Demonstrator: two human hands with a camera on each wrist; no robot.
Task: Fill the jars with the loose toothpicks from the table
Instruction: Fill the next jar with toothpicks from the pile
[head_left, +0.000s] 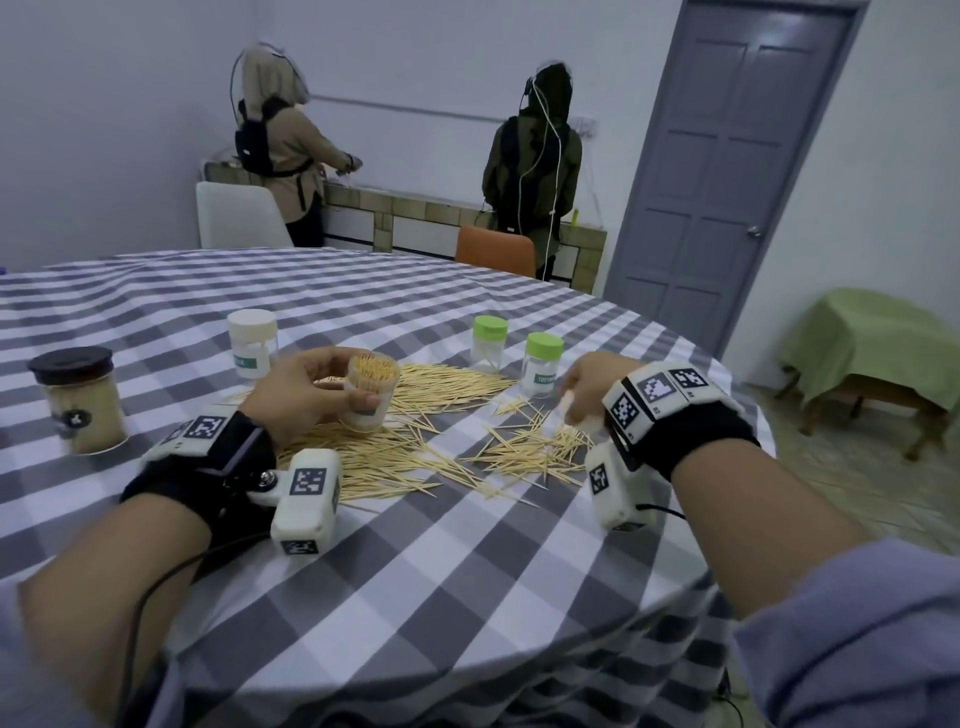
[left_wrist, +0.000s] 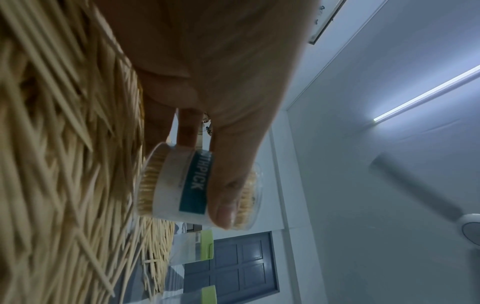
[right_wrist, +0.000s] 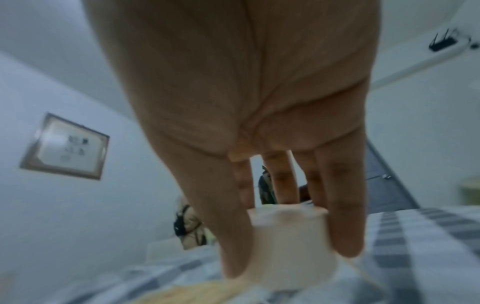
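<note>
Wooden toothpicks (head_left: 415, 431) lie loose in a wide scatter on the grey-and-white checked table (head_left: 467, 571), and that scatter serves as the landmark. Over its left-hand part, the left hand (head_left: 306, 395) grasps an open clear jar (head_left: 370, 391) packed with upright toothpicks, thumb across its label and fingers curled round the far side; the jar is tilted a little, and its base is at or just above the sticks (contact cannot be judged). Over the scatter's right-hand edge, the right hand (head_left: 584, 387) grips a white lid (right_wrist: 291, 246) between thumb and fingers, held clear of the cloth.

Just beyond the scatter stand two green-capped jars (head_left: 543, 364), apart from each other, and a white-capped jar (head_left: 253, 343) beyond its far left corner. Well to the left of the scatter sits a full jar with a dark lid (head_left: 78, 400), near the table's left side.

Between the scatter and the table's near rim the cloth is bare, a broad band under both forearms. To the right of the scatter the round rim curves close by. Beyond the far rim are two chairs and two standing people.
</note>
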